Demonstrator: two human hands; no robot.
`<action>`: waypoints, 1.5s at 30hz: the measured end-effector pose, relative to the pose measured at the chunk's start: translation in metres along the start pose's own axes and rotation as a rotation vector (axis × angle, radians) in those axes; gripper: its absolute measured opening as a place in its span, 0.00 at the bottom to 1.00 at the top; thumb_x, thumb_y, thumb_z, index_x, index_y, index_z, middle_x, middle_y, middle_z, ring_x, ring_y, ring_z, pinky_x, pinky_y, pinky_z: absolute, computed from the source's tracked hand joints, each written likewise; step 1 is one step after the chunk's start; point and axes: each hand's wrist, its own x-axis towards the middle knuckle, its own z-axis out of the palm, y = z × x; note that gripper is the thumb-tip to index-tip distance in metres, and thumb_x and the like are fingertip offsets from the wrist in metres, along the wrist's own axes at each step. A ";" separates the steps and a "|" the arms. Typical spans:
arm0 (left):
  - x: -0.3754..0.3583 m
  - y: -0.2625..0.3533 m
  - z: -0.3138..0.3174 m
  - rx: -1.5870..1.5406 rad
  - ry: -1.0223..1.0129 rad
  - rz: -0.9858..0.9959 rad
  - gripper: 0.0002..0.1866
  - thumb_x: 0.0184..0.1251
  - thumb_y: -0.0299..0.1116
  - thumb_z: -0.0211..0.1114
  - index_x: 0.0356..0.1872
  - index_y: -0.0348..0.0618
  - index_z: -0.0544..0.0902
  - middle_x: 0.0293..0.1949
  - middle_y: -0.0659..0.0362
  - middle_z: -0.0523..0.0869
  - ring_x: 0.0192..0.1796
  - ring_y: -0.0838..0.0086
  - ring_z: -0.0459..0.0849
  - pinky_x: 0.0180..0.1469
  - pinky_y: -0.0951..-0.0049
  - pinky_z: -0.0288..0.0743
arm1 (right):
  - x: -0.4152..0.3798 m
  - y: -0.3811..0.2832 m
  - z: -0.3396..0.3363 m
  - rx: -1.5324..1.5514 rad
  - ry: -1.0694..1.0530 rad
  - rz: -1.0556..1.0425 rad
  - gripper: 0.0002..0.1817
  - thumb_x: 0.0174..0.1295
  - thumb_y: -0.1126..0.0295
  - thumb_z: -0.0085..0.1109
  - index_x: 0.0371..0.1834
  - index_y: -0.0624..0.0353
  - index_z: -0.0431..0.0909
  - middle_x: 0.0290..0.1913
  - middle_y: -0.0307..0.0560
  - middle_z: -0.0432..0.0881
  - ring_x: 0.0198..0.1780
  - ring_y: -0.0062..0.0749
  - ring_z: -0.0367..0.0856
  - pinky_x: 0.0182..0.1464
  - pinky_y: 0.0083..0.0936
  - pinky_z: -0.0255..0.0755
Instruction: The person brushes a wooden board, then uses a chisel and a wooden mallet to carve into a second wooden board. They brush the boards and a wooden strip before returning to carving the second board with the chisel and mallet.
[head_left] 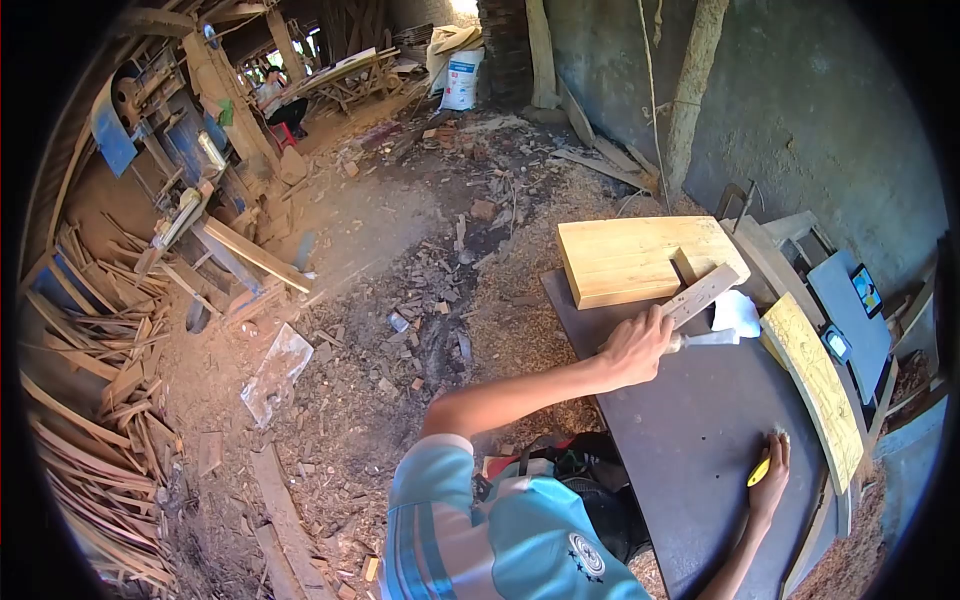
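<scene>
My left hand (635,348) reaches over the dark table (700,430), with its fingers wrapped round a flat wooden bar (703,293). The bar's far end lies near a thick pale wooden block (640,255). Beside those fingers is a tool with a light handle and a flat pale blade (712,338); whether the hand also holds it is unclear. Near the table's right side, my right hand (771,480) is closed on a small yellow object (759,472). A curved board with drawn or carved patterns (815,390) lies just beyond it.
White paper (737,313) lies by the block. A phone (866,290) and a small pale-blue device (836,344) rest at the right. Wood scraps litter the floor (400,300). Machinery (185,150) stands at left. Another person (275,95) sits far back.
</scene>
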 end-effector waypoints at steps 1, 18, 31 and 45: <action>0.001 -0.003 0.004 0.061 0.093 0.005 0.23 0.43 0.25 0.63 0.43 0.26 0.68 0.42 0.40 0.70 0.34 0.57 0.79 0.29 0.67 0.78 | 0.000 0.000 0.000 0.001 -0.001 -0.003 0.16 0.59 0.81 0.47 0.51 0.67 0.73 0.58 0.64 0.70 0.59 0.56 0.69 0.59 0.39 0.66; 0.023 -0.022 -0.010 -0.124 -0.209 -0.226 0.27 0.40 0.40 0.73 0.38 0.30 0.74 0.28 0.45 0.84 0.31 0.57 0.85 0.33 0.62 0.80 | -0.003 -0.006 -0.003 -0.021 -0.019 0.022 0.17 0.59 0.81 0.46 0.52 0.65 0.73 0.58 0.62 0.71 0.62 0.53 0.67 0.62 0.38 0.63; 0.022 -0.021 -0.018 -0.166 -0.293 -0.261 0.23 0.45 0.40 0.70 0.41 0.38 0.77 0.29 0.49 0.84 0.35 0.57 0.85 0.38 0.58 0.78 | 0.007 -0.097 -0.001 0.648 -0.048 0.312 0.15 0.65 0.72 0.44 0.52 0.64 0.73 0.42 0.53 0.82 0.42 0.37 0.80 0.44 0.29 0.72; 0.011 -0.085 -0.050 -0.926 -0.289 -0.184 0.24 0.46 0.33 0.73 0.45 0.35 0.77 0.38 0.58 0.81 0.41 0.75 0.79 0.47 0.73 0.72 | 0.059 -0.033 0.026 0.095 0.193 0.540 0.20 0.48 0.83 0.52 0.48 0.60 0.76 0.46 0.53 0.80 0.49 0.48 0.78 0.50 0.34 0.72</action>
